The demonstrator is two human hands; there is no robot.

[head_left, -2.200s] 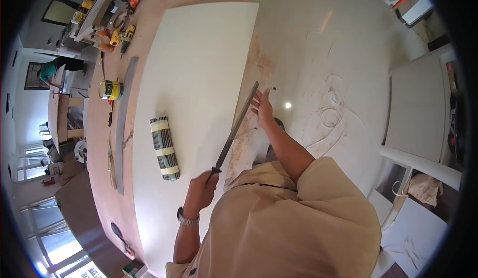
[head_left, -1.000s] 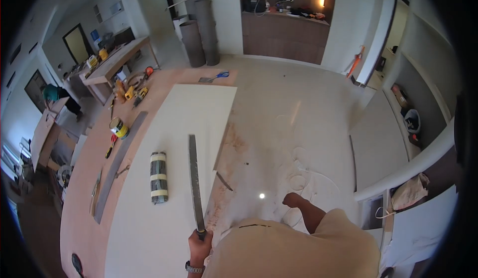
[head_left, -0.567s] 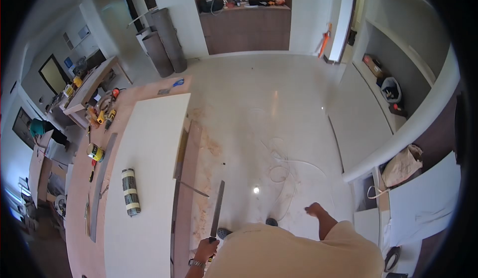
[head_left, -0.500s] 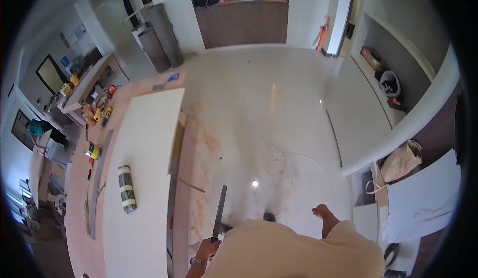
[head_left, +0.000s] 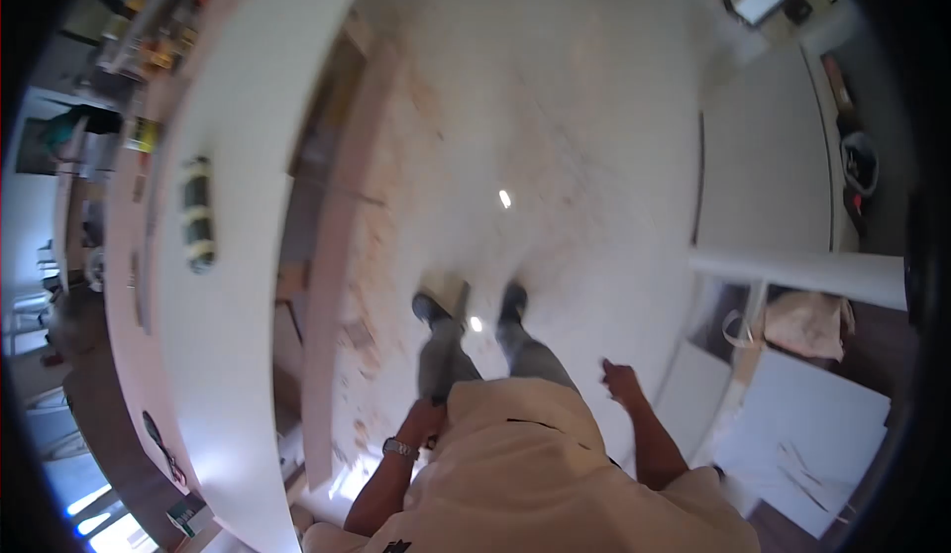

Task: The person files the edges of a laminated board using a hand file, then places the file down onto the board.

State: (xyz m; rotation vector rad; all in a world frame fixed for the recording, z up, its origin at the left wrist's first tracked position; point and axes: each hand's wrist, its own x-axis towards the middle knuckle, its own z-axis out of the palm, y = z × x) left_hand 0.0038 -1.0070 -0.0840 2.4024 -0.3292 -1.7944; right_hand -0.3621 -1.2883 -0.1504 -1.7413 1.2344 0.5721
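The person's left arm hangs down beside the beige cloth shirt [head_left: 535, 464], elbow slightly bent, with a silver metal-banded wristwatch [head_left: 400, 447] at the wrist. The left hand [head_left: 426, 418] is at hip level, its fingers curled closed around the near end of a long, flat, dark-grey metal file [head_left: 463, 302]; the grip is partly hidden and blurred. The file points away from the body, its far end showing between two dark, rounded shoes [head_left: 428, 307], nearer the left one. The right arm reaches out from the body, and the right hand [head_left: 622, 383] hovers above the pale, glossy floor [head_left: 594, 256], fingers loosely parted and well apart from the file. Left of the person, a black cylindrical roll with cream bands [head_left: 197, 216] lies on a broad, cream-coloured flat board [head_left: 233, 355].
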